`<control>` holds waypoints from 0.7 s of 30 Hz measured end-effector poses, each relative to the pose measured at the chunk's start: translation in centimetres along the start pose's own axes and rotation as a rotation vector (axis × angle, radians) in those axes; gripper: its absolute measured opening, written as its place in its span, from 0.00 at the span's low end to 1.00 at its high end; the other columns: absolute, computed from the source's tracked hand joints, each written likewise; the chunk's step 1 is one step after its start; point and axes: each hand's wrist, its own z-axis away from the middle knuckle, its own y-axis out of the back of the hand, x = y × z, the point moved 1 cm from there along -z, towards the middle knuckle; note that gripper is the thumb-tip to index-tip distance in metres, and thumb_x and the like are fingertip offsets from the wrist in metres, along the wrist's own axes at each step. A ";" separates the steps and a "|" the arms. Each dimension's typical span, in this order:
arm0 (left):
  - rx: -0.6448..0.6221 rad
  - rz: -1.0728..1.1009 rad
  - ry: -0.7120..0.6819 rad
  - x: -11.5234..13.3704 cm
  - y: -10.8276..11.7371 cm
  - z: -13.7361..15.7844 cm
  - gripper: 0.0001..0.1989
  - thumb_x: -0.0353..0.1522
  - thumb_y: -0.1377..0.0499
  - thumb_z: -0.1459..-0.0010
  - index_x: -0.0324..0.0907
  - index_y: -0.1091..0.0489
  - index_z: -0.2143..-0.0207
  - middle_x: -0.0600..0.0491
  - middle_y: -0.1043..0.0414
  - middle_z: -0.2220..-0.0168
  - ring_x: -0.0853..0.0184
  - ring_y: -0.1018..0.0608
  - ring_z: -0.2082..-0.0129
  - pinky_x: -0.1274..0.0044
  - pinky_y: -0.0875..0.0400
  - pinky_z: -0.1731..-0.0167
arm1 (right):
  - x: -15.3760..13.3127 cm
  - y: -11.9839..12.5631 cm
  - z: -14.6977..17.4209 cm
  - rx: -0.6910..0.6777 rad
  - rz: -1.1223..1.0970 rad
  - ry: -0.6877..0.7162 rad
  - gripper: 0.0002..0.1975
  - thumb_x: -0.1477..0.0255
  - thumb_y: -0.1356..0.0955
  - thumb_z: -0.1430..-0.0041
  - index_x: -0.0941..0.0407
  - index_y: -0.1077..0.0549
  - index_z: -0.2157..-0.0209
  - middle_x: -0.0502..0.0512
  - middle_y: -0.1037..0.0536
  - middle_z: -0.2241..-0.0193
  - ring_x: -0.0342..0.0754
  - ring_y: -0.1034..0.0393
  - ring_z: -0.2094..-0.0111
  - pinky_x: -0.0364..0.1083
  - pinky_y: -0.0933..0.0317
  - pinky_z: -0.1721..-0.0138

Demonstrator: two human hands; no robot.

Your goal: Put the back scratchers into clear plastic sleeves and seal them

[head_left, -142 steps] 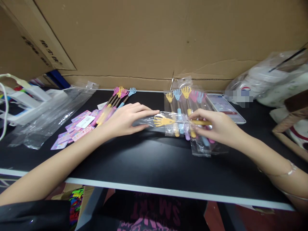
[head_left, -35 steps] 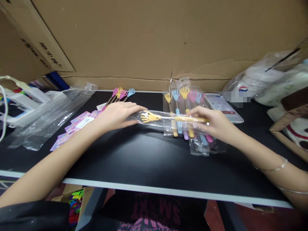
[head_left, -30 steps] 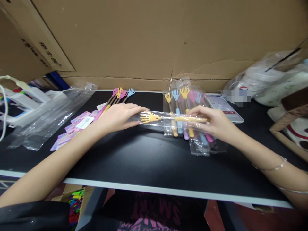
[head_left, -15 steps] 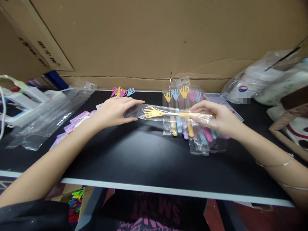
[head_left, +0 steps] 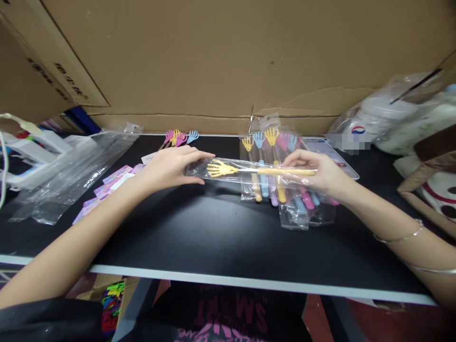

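Observation:
A yellow back scratcher (head_left: 245,170) lies sideways inside a clear plastic bag (head_left: 202,168), lifted above the table. My left hand (head_left: 173,165) grips the bag's left end, beyond the claw-shaped head; its thumb and forefinger stick out on either side of the plastic. On the other side, my right hand (head_left: 320,173) is closed round the handle end through the film. Behind and below it lie several bagged back scratchers (head_left: 264,178) in yellow, blue, purple and pink. Several unbagged back scratchers (head_left: 180,138) show past my left hand, their lower parts hidden.
Pink-purple cards (head_left: 113,183) and empty clear bags (head_left: 67,180) lie left on the black table (head_left: 213,242), near a white plastic rack (head_left: 46,149). A cup in a bag (head_left: 374,118) and a phone-like slab (head_left: 335,154) are at right. Cardboard (head_left: 213,57) walls the back.
The back scratcher has slid slightly left in the bag, so more of its handle end shows by my right hand. My left hand has hardly moved.

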 end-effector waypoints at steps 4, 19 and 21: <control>-0.013 -0.002 -0.029 0.7 0.0 -0.1 0.30 0.51 0.43 0.42 0.49 0.38 0.41 0.50 0.27 0.52 0.60 0.25 0.54 0.74 0.33 0.57 | -0.2 -0.6 0.2 -0.042 -0.060 0.002 0.15 0.60 0.29 0.44 0.52 0.38 0.66 0.51 0.22 0.76 0.45 0.30 0.85 0.40 0.51 0.94; -0.009 -0.035 0.078 0.2 0.2 -0.2 0.27 0.50 0.47 0.40 0.51 0.37 0.42 0.52 0.26 0.50 0.60 0.24 0.53 0.75 0.32 0.58 | 0.1 0.2 0.2 0.022 0.049 -0.017 0.16 0.56 0.32 0.43 0.50 0.34 0.58 0.45 0.30 0.80 0.43 0.37 0.87 0.43 0.46 0.90; -0.028 -0.051 0.113 0.0 0.2 -0.2 0.26 0.50 0.47 0.41 0.52 0.36 0.43 0.53 0.26 0.51 0.60 0.23 0.54 0.76 0.33 0.60 | -0.2 0.2 0.1 0.050 0.017 -0.027 0.16 0.57 0.31 0.44 0.52 0.33 0.58 0.43 0.35 0.83 0.42 0.39 0.86 0.42 0.46 0.88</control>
